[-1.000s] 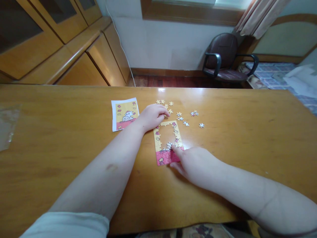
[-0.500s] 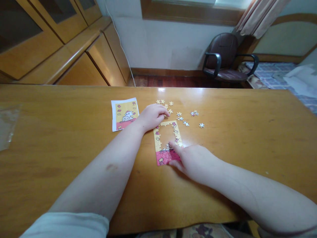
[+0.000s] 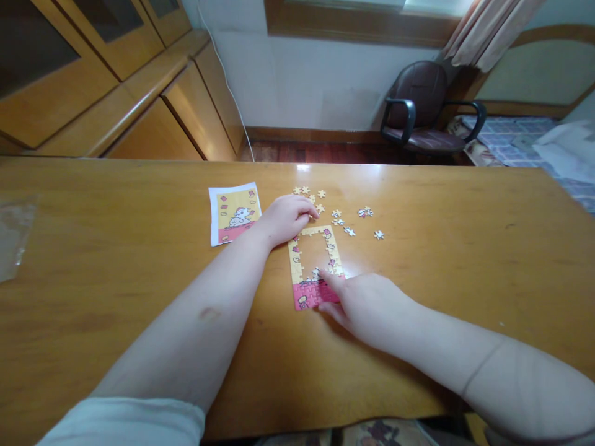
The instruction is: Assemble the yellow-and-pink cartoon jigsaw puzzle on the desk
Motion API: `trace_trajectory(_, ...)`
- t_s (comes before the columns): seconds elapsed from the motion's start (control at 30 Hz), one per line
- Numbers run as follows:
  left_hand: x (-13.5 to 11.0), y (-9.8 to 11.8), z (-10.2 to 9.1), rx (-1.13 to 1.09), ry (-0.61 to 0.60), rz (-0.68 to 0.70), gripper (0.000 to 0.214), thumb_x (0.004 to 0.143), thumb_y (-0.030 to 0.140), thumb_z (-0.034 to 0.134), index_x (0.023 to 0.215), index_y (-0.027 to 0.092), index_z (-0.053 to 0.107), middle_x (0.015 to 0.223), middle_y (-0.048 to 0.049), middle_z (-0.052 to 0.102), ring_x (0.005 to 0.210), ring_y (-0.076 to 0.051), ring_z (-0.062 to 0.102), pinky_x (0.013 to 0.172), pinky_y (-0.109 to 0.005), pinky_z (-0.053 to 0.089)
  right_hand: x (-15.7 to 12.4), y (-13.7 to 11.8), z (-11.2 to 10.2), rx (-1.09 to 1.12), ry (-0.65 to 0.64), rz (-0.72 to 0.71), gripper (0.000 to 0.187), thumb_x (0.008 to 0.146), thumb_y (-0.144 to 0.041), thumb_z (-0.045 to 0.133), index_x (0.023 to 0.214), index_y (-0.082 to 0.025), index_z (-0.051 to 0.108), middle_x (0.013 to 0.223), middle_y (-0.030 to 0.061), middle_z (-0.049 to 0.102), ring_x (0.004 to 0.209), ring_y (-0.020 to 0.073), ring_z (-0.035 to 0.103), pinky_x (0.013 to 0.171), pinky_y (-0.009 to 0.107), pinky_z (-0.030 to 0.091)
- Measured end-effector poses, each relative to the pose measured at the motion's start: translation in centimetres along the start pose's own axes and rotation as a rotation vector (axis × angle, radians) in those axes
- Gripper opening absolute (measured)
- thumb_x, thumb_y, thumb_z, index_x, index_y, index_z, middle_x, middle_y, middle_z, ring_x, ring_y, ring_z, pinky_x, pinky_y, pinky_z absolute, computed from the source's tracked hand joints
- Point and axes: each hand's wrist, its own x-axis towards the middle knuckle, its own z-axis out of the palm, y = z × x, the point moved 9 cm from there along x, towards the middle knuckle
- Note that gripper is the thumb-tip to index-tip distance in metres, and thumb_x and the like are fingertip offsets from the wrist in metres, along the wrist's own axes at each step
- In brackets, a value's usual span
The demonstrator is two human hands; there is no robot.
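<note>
A jigsaw puzzle [image 3: 320,296] lies on the table, its yellow-and-pink border joined around a bare middle. My right hand [image 3: 367,303] reaches in from the right, thumb and index finger apart. Its index fingertip touches a small white puzzle piece [image 3: 317,272] at the lower edge of the gap; the thumb rests near the pink bottom rows. Above the puzzle's top left corner rests my left hand [image 3: 290,217], fingers loosely bent and apart, with no piece visible in it. Loose yellow pieces [image 3: 312,198] lie just beyond its fingers, a few partly hidden.
A printed picture sheet [image 3: 236,214] of a white animal lies left of my left hand. More loose pieces [image 3: 349,231] are scattered right of the puzzle. A clear plastic bag [image 3: 16,238] sits at the table's left side. An office chair [image 3: 421,111] stands beyond the far edge.
My right hand has shifted very slightly to the right and down, uncovering more of the white piece under its index finger. My left hand has stayed in place.
</note>
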Motion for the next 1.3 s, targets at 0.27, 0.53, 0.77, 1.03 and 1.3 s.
trace_trajectory(0.27, 0.01, 0.01, -0.03, -0.006, -0.004, -0.007, 0.032, 0.079, 0.008, 0.045, 0.085, 0.022, 0.073, 0.098, -0.0015, 0.074, 0.097, -0.018, 0.065, 0.097, -0.038, 0.050, 0.15, -0.15, 0.44, -0.034, 0.042, -0.048, 0.054, 0.096, -0.045, 0.044, 0.141, -0.016, 0.051, 0.081, 0.0133, 0.074, 0.075, 0.0280, 0.072, 0.062, 0.032, 0.049)
trace_trajectory(0.53, 0.01, 0.01, 0.05, -0.007, -0.006, 0.008, 0.031, 0.079, 0.007, 0.046, 0.086, 0.020, 0.073, 0.098, -0.0032, 0.074, 0.097, -0.019, 0.065, 0.096, -0.038, 0.050, 0.00, -0.37, 0.17, -0.016, 0.080, -0.084, 0.046, 0.097, -0.047, 0.041, 0.130, -0.020, 0.058, 0.080, 0.0104, 0.074, 0.071, 0.0267, 0.071, 0.060, 0.032, 0.047)
trace_trajectory(0.77, 0.05, -0.03, 0.09, -0.004, -0.006, 0.007, 0.032, 0.078, 0.007, 0.045, 0.085, 0.021, 0.073, 0.097, -0.0022, 0.074, 0.097, -0.018, 0.066, 0.096, -0.037, 0.050, 0.15, -0.31, 0.43, 0.016, 0.085, -0.096, 0.051, 0.097, -0.049, 0.040, 0.138, -0.022, 0.053, 0.083, 0.0104, 0.075, 0.076, 0.0262, 0.072, 0.063, 0.032, 0.047)
trace_trajectory(1.03, 0.01, -0.03, 0.04, -0.005, 0.003, 0.007, 0.032, 0.078, 0.007, 0.045, 0.085, 0.021, 0.073, 0.097, -0.0020, 0.074, 0.096, -0.018, 0.066, 0.095, -0.038, 0.051, 0.35, -0.20, 0.35, 0.013, 0.066, -0.108, 0.054, 0.096, -0.049, 0.043, 0.143, -0.022, 0.049, 0.086, 0.0111, 0.076, 0.078, 0.0260, 0.072, 0.066, 0.032, 0.048)
trace_trajectory(1.3, -0.02, -0.14, 0.07, -0.012, 0.006, 0.002, 0.031, 0.079, 0.007, 0.046, 0.085, 0.021, 0.073, 0.097, -0.0023, 0.074, 0.096, -0.018, 0.065, 0.096, -0.038, 0.051, 0.39, -0.04, 0.04, 0.036, 0.064, -0.093, 0.051, 0.096, -0.049, 0.043, 0.138, -0.023, 0.053, 0.091, 0.0103, 0.076, 0.081, 0.0285, 0.072, 0.066, 0.033, 0.048)
